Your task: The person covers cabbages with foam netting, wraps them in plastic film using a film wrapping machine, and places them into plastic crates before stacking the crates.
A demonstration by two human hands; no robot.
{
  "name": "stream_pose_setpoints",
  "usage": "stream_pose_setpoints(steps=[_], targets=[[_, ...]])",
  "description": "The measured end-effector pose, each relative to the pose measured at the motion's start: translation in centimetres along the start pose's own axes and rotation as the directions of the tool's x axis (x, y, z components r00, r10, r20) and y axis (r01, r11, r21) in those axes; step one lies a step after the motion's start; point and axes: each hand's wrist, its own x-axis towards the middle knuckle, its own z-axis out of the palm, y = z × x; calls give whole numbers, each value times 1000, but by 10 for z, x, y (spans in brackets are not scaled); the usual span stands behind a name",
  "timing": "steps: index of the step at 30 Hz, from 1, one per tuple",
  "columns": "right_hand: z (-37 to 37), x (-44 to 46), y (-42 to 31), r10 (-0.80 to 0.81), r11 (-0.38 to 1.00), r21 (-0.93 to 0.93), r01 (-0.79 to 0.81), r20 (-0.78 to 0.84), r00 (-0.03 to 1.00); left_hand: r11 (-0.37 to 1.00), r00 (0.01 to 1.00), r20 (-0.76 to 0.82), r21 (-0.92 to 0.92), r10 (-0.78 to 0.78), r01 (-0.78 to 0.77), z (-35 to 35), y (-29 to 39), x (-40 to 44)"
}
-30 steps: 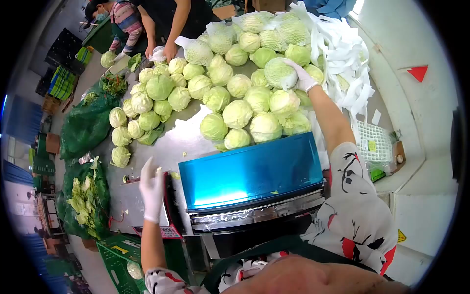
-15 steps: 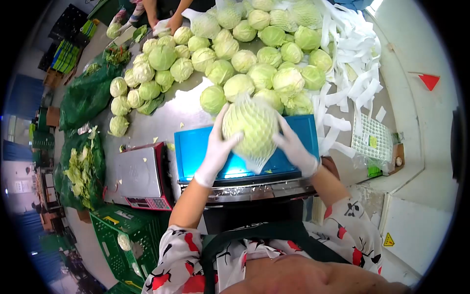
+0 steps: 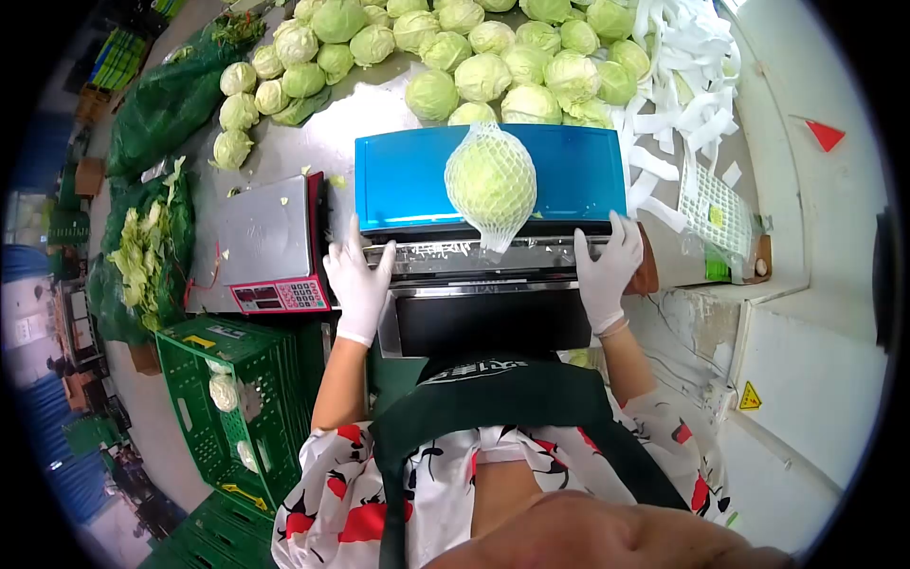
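Note:
A cabbage in white foam netting point(image 3: 491, 180) rests on the blue panel point(image 3: 403, 180), its gathered net end hanging over the panel's front edge. My left hand point(image 3: 359, 284), in a white glove, is at the left end of the metal strip point(image 3: 436, 256) below the panel, fingers apart and nothing in them. At the strip's right end is my right hand point(image 3: 608, 270), also gloved, with thumb and fingers spread and empty. Neither hand touches the netted cabbage.
Bare cabbages point(image 3: 483, 76) are heaped behind the panel. White net sleeves point(image 3: 706, 76) lie at the back right. On the left are a red-edged scale point(image 3: 270, 237), a green mesh bag point(image 3: 156, 123) and a green crate point(image 3: 256, 379) holding netted cabbages.
Both hands have let go of the netted cabbage, which now lies on the blue panel. They have moved apart and toward my body. The view has tilted down.

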Motion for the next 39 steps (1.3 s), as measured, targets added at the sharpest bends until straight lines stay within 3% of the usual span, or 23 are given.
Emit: stream_pose_setpoints(steps=[3, 4, 5, 7, 8, 9, 11, 13, 15, 17, 18, 19, 21, 23, 24, 25, 26, 30, 31, 33, 35, 36, 39], targets=[[8, -39, -1, 127, 966, -252, -63, 246, 961, 981, 997, 18, 178, 79, -81, 20, -2, -31], [11, -40, -6, 90, 953, -302, -12, 249, 964, 987, 995, -22, 131, 95, -92, 30, 0, -35], [12, -39, -11, 90, 967, -256, -20, 265, 960, 996, 999, -28, -84, 15, -17, 42, 1, -35], [47, -46, 9, 174, 956, 192, -223, 240, 955, 880, 986, 108, -447, -124, 160, 49, -3, -30], [26, -33, 2, 124, 931, 310, -192, 226, 966, 575, 958, 249, -767, -142, 285, 43, -2, -29], [15, -28, 8, 200, 600, 658, -454, 426, 882, 584, 927, 368, -737, -74, 339, 5, 12, -23], [-54, -14, 4, 31, 505, 642, -577, 655, 755, 650, 867, 373, -756, 331, 77, -39, 5, -27], [-121, 9, 4, -191, 601, 540, -589, 813, 551, 622, 692, 515, -774, 505, 123, -103, 5, -13], [-151, 36, 14, -569, 361, 791, -495, 607, 555, 419, 710, 492, -858, 504, 297, -150, 12, 5], [-145, 72, 17, -568, 221, 911, -349, 411, 713, 97, 880, 319, -947, 351, 305, -144, 36, 27], [-136, 88, -2, -428, 341, 880, -330, 458, 779, 237, 919, 187, -966, 348, 107, -119, 41, 55], [-121, 107, -23, -282, 455, 832, -318, 474, 834, 521, 914, 171, -852, 367, -50, -104, 49, 81], [-32, 137, -14, -582, 710, 665, 232, 370, 724, 697, 853, 243, -695, 461, -179, -25, 37, 115], [47, 133, -12, -717, 692, 515, 506, 411, 562, 742, 739, 252, -486, 625, -462, 37, 46, 131], [63, 128, -23, -646, 710, 664, 233, 485, 589, 756, 744, 316, -541, 588, -368, 55, 53, 130], [71, 123, -35, -580, 665, 744, -66, 570, 582, 565, 779, 333, -824, 531, -33, 59, 64, 126], [60, 128, -43, -512, 689, 704, -169, 638, 575, 549, 795, 334, -836, 507, 1, 59, 65, 131], [65, 94, -44, -400, 543, 778, -317, 571, 717, 364, 791, 441, -883, 425, 297, 55, 59, 112], [56, 80, -41, -365, 510, 752, -418, 629, 686, 349, 777, 459, -878, 430, 326, 51, 55, 99], [4, 55, -53, -298, 426, 663, -616, 745, 597, 325, 688, 625, -780, 369, 535, 18, 63, 57], [-43, 25, -50, -283, 455, 438, -775, 897, 340, 347, 415, 825, -545, 383, 763, -25, 69, 18], [-63, 6, -47, -271, 488, 340, -804, 934, 231, 371, 336, 852, -487, 401, 791, -37, 69, -7], [-83, -61, -33, -243, 541, 197, -818, 967, 73, 348, 169, 850, -375, 498, 859, -39, 58, -70]])
